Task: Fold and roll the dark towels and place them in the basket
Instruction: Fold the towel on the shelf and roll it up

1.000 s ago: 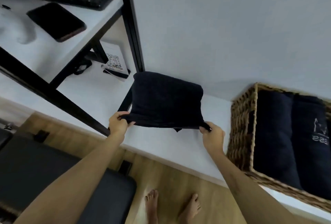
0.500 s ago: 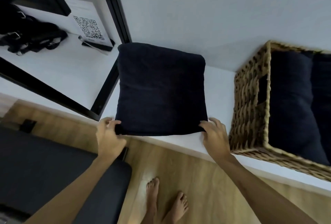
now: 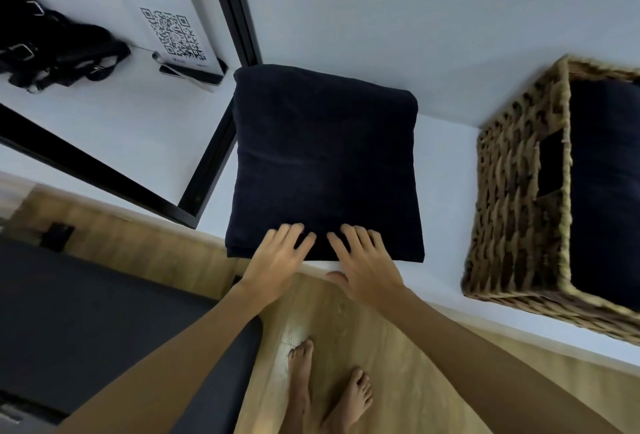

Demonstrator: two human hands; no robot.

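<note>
The roll is the risky part from here, as I judge it. The towel (image 3: 323,159) is lying folded into a thick square with its near edge right at the lip of the desk (image 3: 446,156) — if the first turn is started loosely, the layers will likely be slipping apart and the roll coming out lopsided. Both hands are sitting close together at the middle of that edge, so the outer corners are getting no control; they could be lagging behind and flaring out. Pulling toward the body instead of pushing away could be dragging the whole square off the desk onto the floor.

The left hand (image 3: 277,260) and right hand (image 3: 363,260) are lying side by side, palms down, fingers (image 3: 294,232) spread and nearly straight, gripping nothing — the tips are only resting on the cloth. The right thumb is hanging just off the desk edge. The towel is stretching away from the fingertips toward the wall, its near edge directly under them.

The basket (image 3: 512,211) is standing well to the right of the right hand, apart from the towel, already holding dark cloth; how much room is remaining inside I cannot tell.
</note>
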